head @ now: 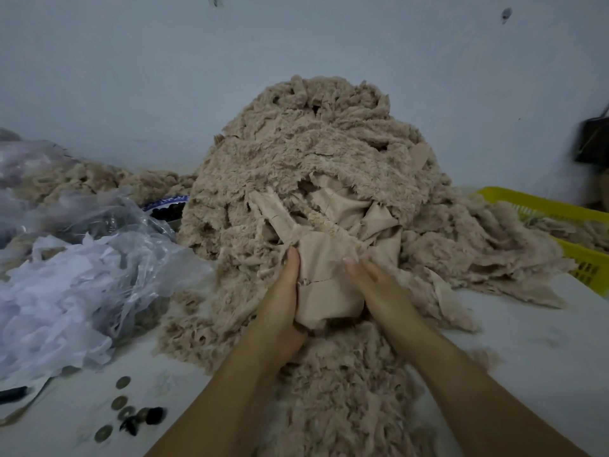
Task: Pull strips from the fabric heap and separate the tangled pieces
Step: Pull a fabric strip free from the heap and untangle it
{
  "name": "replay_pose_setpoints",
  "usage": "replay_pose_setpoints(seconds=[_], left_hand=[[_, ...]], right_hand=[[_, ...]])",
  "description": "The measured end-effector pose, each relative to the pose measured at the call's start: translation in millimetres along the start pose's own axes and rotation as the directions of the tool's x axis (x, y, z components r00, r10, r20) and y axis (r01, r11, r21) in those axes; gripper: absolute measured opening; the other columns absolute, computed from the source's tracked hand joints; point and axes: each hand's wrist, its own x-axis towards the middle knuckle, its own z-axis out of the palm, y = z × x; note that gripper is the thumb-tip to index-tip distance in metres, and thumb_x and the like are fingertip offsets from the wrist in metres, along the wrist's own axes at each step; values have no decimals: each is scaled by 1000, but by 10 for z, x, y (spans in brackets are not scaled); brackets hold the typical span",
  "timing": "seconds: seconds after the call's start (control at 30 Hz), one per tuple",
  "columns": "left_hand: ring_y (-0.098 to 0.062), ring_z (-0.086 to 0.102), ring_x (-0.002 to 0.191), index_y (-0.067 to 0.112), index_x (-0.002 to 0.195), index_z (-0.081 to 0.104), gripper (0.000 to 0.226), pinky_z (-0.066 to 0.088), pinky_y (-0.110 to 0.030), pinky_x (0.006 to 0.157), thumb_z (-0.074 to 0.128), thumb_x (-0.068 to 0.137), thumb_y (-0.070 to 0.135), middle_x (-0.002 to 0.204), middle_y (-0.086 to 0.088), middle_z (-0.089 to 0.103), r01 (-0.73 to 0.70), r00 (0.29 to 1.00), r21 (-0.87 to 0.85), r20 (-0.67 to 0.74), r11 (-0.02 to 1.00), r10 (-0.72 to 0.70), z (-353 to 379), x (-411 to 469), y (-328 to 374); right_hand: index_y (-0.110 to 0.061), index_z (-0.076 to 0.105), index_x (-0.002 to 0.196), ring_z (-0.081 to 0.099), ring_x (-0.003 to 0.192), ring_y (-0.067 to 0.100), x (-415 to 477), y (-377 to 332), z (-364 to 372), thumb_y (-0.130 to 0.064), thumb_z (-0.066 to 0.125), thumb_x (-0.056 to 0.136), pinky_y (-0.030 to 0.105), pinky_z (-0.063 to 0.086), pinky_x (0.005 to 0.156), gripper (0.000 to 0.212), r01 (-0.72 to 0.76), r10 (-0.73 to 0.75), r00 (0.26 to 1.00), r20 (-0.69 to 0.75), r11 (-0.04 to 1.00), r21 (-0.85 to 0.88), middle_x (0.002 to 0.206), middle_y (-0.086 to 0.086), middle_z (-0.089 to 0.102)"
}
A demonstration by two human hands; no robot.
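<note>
1. Plastic bags (108,245), clear and crumpled and stuffed with white scraps, lay at the far left of the white table (527,357). A few small round discs (119,402) were loose near its front edge.
2. Behind the bags, a blue-and-white bowl (166,204) peeped out just beside the pile.
3. In the middle stood the fabric heap (313,153), beige and fleecy, rising against the wall and spilling forward toward the person.
4. The left hand (283,308) gripped the lower left edge of a folded piece (326,285), thumb lying up along its side, fingers curled beneath.
5. That piece sat at the foot of the heap with its smooth backing upward. Its long axis ran away from the person, and its narrow upper end pointed up and slightly left into the tangle.
6. The right hand (379,291) lay on the piece's right edge, fingers straight and aimed up-left. I couldn't see the thumb. Both hands were close together, the piece between them.
7. A yellow basket (540,206) at the right held more fleece, and a blurred dark bag (593,140) hung beyond it.
</note>
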Motion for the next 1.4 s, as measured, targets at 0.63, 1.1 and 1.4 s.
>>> replay_pose_setpoints(seconds=[0.63, 1.1, 1.4], left_hand=[[-15, 60, 70, 19, 79, 72, 34, 45, -24, 63, 80, 73, 52, 74, -2, 66, -88, 996, 509, 66, 856, 64, 93, -92, -39], [-24, 67, 109, -1, 129, 59, 55, 61, -36, 86, 56, 89, 36, 123, -20, 66, -47, 997, -513, -73, 857, 11, -130, 25, 197], [-26, 71, 97, 3, 109, 76, 45, 60, -35, 85, 55, 90, 39, 111, -18, 71, 104, 993, -270, 83, 957, -84, -37, -34, 107]], right_hand=[[-23, 64, 125, 73, 93, 21, 332, 204, -380, -38, 48, 104, 35, 58, 72, 31, -81, 315, 915, -253, 757, 649, 117, 9, 73], [-32, 67, 110, 69, 105, 10, 83, 26, -25, -65, 56, 88, 29, 56, 87, 40, 86, -54, 991, -121, 956, 281, 120, -2, 71], [-40, 59, 96, 45, 95, -7, 62, 148, 95, -33, 49, 93, 7, 36, 72, 12, 310, -299, 950, 94, 854, -417, 97, -15, 49]])
